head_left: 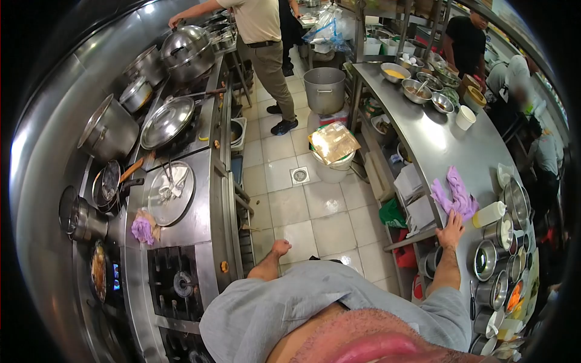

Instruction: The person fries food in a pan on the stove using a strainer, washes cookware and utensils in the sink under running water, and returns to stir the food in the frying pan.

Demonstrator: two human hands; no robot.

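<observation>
My right hand (450, 232) lies on the steel counter (439, 148) to my right, fingers stretched forward and apart. Its fingertips reach the lower edge of a crumpled purple cloth (454, 195), and I see no grip on it. Beside the cloth stands a squeeze bottle (489, 214) with pale contents. My left hand (281, 247) hangs over the tiled floor by the stove side, its fingers curled in, with nothing visible in them.
Metal bowls and tubs (486, 259) crowd the counter's right side. On the left, the stove (184, 281) holds pots (109, 130) and a round tray (171, 192). A box-topped bucket (333, 166) and a large pot (325, 91) stand in the aisle. A person (260, 54) touches a lidded pot ahead.
</observation>
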